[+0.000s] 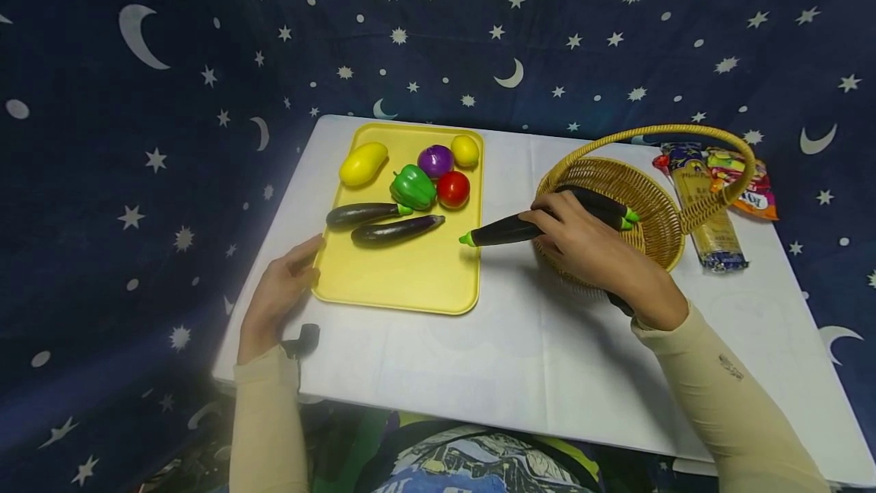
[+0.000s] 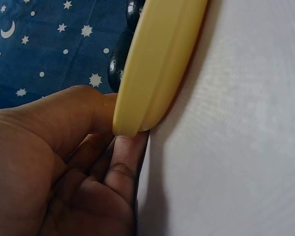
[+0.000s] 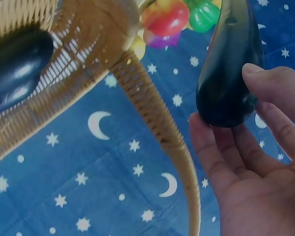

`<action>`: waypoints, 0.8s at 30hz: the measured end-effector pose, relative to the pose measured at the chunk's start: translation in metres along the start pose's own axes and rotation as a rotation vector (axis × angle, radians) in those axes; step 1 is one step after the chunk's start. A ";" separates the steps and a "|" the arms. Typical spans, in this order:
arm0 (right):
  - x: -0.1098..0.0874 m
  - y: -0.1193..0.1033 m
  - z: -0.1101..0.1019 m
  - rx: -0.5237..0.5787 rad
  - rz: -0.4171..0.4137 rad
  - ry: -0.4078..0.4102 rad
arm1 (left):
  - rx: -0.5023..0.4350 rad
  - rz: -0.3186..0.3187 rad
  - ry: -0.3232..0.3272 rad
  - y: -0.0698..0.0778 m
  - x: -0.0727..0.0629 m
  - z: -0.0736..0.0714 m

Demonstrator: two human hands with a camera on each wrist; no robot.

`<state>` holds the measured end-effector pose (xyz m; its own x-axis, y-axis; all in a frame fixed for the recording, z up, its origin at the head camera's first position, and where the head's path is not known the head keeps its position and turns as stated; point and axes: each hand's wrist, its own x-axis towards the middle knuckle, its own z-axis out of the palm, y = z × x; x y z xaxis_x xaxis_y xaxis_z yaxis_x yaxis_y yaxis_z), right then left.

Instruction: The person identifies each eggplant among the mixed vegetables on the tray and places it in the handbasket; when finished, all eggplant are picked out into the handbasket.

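My right hand (image 1: 582,242) grips the thick end of a dark eggplant (image 1: 505,230), whose green stem points left toward the yellow tray. In the right wrist view, thumb and fingers pinch the blunt end of that eggplant (image 3: 227,83). Below and behind this hand is the wicker basket (image 1: 667,242), with more eggplants (image 1: 605,204) lying inside. My left hand (image 1: 280,291) holds the left edge of the yellow tray (image 1: 397,280); the left wrist view shows its fingers around the tray's rim (image 2: 147,69). Two eggplants (image 1: 398,231) lie on the tray, side by side.
Behind those eggplants, the tray also bears a mango (image 1: 363,164), a green pepper (image 1: 414,187), a purple onion (image 1: 436,161), a tomato (image 1: 453,189) and a lemon (image 1: 465,151). The basket's tall handle (image 1: 657,130) arches up. Packaged pasta (image 1: 712,219) and a colourful bag (image 1: 742,181) lie right of it.
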<state>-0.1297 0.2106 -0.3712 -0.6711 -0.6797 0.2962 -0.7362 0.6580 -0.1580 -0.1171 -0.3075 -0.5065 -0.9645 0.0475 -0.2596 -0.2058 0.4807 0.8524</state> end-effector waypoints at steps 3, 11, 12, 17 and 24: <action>-0.007 0.002 -0.007 0.004 -0.007 0.027 | 0.001 0.000 0.001 0.000 0.001 0.001; -0.023 0.007 -0.030 -0.019 0.035 0.019 | -0.004 0.013 0.011 0.002 0.000 0.000; -0.024 0.008 -0.033 -0.023 0.036 0.023 | -0.002 0.018 0.012 0.002 0.000 -0.001; -0.029 0.011 -0.040 -0.027 0.018 0.059 | 0.020 0.042 0.016 0.000 0.000 -0.002; -0.045 0.015 -0.051 -0.040 0.067 0.050 | 0.009 0.040 0.006 -0.001 0.000 -0.001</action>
<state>-0.1057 0.2678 -0.3386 -0.7124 -0.6175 0.3335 -0.6853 0.7144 -0.1411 -0.1174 -0.3087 -0.5065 -0.9731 0.0614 -0.2220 -0.1651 0.4862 0.8581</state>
